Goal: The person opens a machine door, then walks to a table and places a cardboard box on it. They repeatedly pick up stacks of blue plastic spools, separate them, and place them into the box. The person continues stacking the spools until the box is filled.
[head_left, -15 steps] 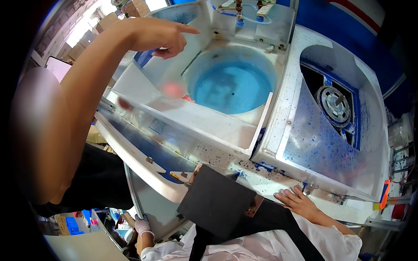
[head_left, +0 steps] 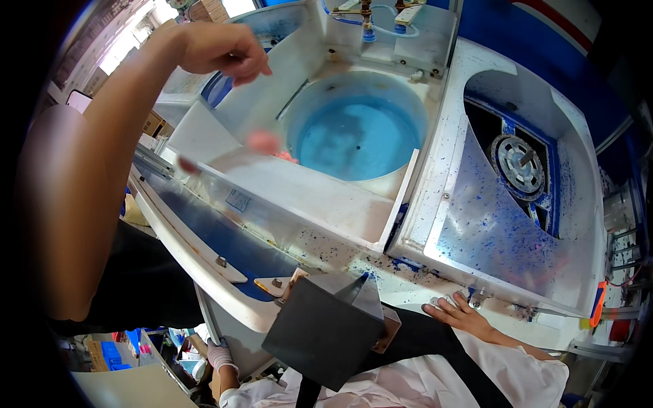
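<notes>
My right hand (head_left: 462, 318) lies on the white, blue-speckled front ledge (head_left: 408, 289), fingers spread and nothing held. Low on the left, my gloved left hand (head_left: 222, 356) has its fingers closed at the edge of a grey panel (head_left: 238, 333); part of the grip is hidden. Between my hands, a black square block (head_left: 323, 333) on a metal bracket covers part of my front. A co-worker's bare arm (head_left: 129, 136) reaches in from the left, with the hand (head_left: 231, 54) bent down over the machine. Beyond is a round basin (head_left: 292, 115) holding blue liquid.
To the right, a white housing (head_left: 435, 197) holds a round metal spindle plate (head_left: 520, 163) behind a blue-spattered clear cover. Brass and blue fittings (head_left: 367, 27) stand behind the basin. An orange-handled tool (head_left: 598, 304) hangs at far right. A blurred pink spot (head_left: 264, 141) shows left of the basin.
The co-worker's hand has drawn left, and its outstretched index finger now bends downward. The view has shifted slightly. My hands stay in the same places.
</notes>
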Available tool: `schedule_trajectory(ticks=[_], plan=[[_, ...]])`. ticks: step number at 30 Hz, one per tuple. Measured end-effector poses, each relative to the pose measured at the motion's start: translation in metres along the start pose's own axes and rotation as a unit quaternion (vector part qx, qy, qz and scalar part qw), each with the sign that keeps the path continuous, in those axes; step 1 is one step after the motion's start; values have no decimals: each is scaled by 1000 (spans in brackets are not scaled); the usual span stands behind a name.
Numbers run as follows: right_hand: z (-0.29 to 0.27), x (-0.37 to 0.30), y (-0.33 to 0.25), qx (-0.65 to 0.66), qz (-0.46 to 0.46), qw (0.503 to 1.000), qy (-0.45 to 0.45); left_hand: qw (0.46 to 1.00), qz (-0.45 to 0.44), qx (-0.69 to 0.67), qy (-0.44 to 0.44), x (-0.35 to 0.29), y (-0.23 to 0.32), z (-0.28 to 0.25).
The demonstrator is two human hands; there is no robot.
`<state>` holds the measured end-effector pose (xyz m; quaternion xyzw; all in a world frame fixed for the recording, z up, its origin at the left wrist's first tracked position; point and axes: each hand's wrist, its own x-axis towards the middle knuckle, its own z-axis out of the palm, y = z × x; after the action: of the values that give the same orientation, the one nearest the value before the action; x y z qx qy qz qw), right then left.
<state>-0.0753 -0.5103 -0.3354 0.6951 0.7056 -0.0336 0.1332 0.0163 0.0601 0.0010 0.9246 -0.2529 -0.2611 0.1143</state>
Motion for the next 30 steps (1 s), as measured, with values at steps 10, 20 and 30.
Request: schedule_trajectory(ticks=[10, 20, 30], plan=[[-5, 2, 0, -90, -25, 996, 0, 983, -42, -112, -141, 14, -29, 60], [-11, -2, 2, -16, -5, 999, -31, 906, -42, 348, 236, -38, 49, 44], [-8, 4, 0, 11, -30, 999, -2, 983, -117, -4, -139, -46, -3, 36]])
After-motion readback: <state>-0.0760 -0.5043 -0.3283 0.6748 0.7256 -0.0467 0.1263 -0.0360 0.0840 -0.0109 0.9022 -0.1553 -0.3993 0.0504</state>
